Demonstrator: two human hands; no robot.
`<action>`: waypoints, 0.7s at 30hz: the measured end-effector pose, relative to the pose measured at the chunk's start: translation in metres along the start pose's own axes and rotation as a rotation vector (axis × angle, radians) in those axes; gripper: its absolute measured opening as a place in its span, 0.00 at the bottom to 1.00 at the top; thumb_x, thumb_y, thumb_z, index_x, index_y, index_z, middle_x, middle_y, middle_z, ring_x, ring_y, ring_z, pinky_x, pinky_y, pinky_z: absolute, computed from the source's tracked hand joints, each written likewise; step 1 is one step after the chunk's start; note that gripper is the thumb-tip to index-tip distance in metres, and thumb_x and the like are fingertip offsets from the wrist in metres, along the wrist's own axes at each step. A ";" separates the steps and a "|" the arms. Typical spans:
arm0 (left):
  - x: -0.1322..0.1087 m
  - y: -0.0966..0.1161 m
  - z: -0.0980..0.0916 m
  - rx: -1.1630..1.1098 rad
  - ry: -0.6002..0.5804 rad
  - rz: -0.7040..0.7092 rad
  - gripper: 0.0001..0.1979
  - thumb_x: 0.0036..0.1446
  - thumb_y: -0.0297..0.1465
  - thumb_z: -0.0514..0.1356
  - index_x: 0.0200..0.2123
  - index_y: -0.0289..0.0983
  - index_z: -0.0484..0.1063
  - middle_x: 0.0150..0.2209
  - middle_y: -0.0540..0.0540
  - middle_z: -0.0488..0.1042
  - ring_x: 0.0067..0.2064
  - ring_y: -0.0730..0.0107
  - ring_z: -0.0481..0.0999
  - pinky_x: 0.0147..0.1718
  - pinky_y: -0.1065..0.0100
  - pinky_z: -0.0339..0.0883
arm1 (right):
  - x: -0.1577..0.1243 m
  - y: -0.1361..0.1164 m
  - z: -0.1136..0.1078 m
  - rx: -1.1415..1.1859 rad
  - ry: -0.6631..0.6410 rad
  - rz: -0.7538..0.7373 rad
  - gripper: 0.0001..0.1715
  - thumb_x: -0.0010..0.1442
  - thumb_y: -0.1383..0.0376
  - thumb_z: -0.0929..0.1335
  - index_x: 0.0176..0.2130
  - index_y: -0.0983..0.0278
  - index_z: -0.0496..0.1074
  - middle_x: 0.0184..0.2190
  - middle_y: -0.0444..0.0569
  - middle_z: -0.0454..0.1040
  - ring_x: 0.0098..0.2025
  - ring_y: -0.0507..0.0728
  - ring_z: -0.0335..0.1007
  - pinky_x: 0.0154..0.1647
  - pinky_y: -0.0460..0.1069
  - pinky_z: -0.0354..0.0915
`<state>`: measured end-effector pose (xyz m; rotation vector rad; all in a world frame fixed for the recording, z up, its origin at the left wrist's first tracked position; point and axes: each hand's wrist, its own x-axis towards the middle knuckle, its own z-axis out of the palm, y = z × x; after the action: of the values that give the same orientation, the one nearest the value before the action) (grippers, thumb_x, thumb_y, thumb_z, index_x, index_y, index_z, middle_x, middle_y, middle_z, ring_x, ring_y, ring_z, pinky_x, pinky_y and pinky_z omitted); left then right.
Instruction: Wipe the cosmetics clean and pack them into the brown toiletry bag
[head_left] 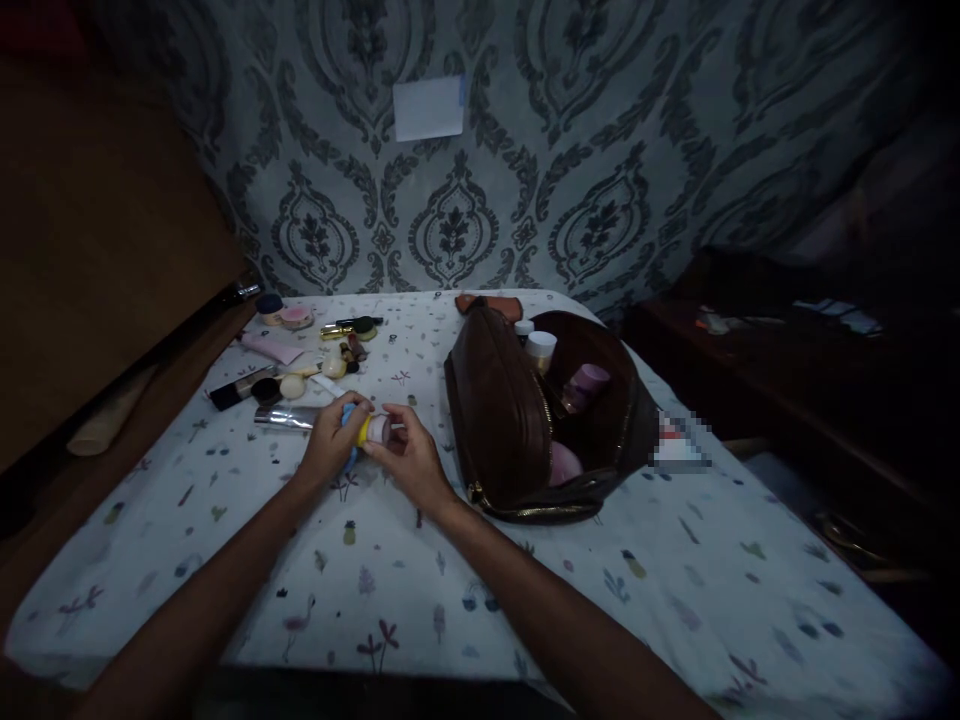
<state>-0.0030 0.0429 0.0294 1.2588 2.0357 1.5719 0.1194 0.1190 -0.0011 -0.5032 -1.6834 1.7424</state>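
Both my hands meet over the patterned white cloth [390, 590] of a table. My left hand [330, 440] is closed round a small blue and yellow container [358, 430]. My right hand [409, 455] pinches its pale pink end [377, 428] with the fingertips. Just right of my hands an open brown toiletry bag [502, 420] lies on the cloth. Inside it stand a white-capped bottle [541, 348], a pink jar [590, 380] and another pink item [562, 463].
Several cosmetics lie at the far left of the table: a silver tube [285, 416], a black brush [238, 388], a pink compact [295, 317], a gold lipstick [335, 331]. A wooden board [97, 250] leans at the left. Dark furniture [787, 360] stands at the right.
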 end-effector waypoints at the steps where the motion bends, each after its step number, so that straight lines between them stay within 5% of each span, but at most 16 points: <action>1: 0.000 0.000 0.000 -0.001 0.012 0.000 0.13 0.58 0.42 0.57 0.32 0.38 0.71 0.29 0.51 0.70 0.33 0.68 0.69 0.35 0.69 0.62 | 0.001 0.001 0.000 0.031 0.000 0.034 0.32 0.45 0.60 0.75 0.49 0.63 0.68 0.43 0.47 0.72 0.39 0.54 0.70 0.42 0.49 0.69; 6: 0.003 -0.003 -0.001 -0.133 0.056 -0.092 0.16 0.58 0.45 0.56 0.31 0.37 0.71 0.27 0.52 0.68 0.29 0.71 0.67 0.30 0.70 0.62 | 0.003 -0.003 0.001 0.172 -0.041 0.114 0.27 0.43 0.59 0.76 0.42 0.63 0.70 0.36 0.44 0.73 0.37 0.53 0.70 0.40 0.48 0.68; 10: 0.003 -0.003 0.000 -0.180 0.117 -0.131 0.22 0.59 0.50 0.55 0.30 0.37 0.70 0.26 0.51 0.67 0.28 0.71 0.67 0.27 0.70 0.62 | 0.001 -0.009 0.004 0.345 -0.038 0.222 0.31 0.40 0.57 0.79 0.42 0.62 0.69 0.35 0.43 0.74 0.35 0.53 0.73 0.40 0.50 0.72; 14: -0.003 0.007 0.003 -0.232 0.041 -0.185 0.26 0.57 0.56 0.54 0.34 0.37 0.72 0.26 0.49 0.71 0.27 0.68 0.70 0.26 0.68 0.64 | 0.000 -0.008 0.006 0.561 -0.005 0.311 0.38 0.35 0.51 0.81 0.39 0.60 0.64 0.30 0.39 0.75 0.30 0.52 0.76 0.38 0.51 0.74; 21: -0.008 0.015 0.000 -0.170 -0.017 -0.144 0.28 0.57 0.56 0.55 0.38 0.36 0.77 0.40 0.41 0.79 0.40 0.59 0.76 0.35 0.65 0.70 | 0.002 -0.002 0.004 0.659 -0.041 0.353 0.37 0.36 0.45 0.80 0.34 0.61 0.63 0.25 0.40 0.76 0.27 0.54 0.78 0.33 0.49 0.74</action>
<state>0.0092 0.0370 0.0405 1.0367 1.8910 1.6214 0.1160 0.1173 0.0012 -0.4685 -0.9796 2.4272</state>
